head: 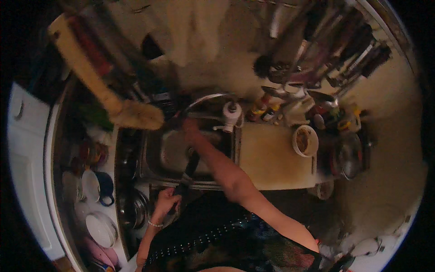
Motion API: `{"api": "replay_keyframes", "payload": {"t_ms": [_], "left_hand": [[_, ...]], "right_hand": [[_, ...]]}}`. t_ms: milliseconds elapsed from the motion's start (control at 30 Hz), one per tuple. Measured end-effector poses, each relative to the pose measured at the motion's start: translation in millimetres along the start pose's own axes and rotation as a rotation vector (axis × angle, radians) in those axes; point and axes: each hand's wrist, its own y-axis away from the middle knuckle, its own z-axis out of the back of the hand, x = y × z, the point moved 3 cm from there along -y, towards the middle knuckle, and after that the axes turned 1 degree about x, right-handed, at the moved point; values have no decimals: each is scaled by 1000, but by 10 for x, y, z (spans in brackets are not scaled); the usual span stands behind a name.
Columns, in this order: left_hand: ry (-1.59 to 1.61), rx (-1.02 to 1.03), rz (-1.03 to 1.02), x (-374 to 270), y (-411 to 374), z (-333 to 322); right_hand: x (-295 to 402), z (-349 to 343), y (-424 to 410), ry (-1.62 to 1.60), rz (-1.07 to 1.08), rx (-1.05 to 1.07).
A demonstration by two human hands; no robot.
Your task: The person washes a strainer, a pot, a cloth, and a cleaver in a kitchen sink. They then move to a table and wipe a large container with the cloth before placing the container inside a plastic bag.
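My left hand [166, 201], with a beaded bracelet at the wrist, is closed around the lower end of a long dark implement [191, 166]. The implement tilts up over the front rim of the stainless steel sink [170, 149]; its exact kind is too dark to tell. My right arm reaches across the basin, and my right hand [190, 128] is at the sink's back edge, by the base of the curved metal faucet [207, 97]. Blur hides the fingers, so whether they grip anything is unclear. A white filter unit [232, 114] is at the faucet's spout end.
Right of the sink lies a cutting board [272, 156] bearing a white bowl [313, 144] with food. Utensils [326, 64] hang on the wall above bottles [260, 108]. At left, a wooden-handled brush [136, 114] hangs over a shelf with a blue pot [103, 187] and white bowls [100, 229].
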Motion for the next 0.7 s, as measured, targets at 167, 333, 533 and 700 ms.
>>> {"api": "replay_keyframes", "payload": {"t_ms": [167,333,533,700], "left_hand": [[-756,-49,-276,-101,-181,-335],[-732,169,-536,-385,-489,-938],[-890,464,-729,-478,-936,-1795],[-906,537,-771,-267,-1164,-2126]], "right_hand": [[73,154,-45,-713,15,-268],[-105,-277,-191,-1428,-996,264],[-393,-340,-26,-134,-288,-241],[-383,-393,40,-908,-800,59]]}}
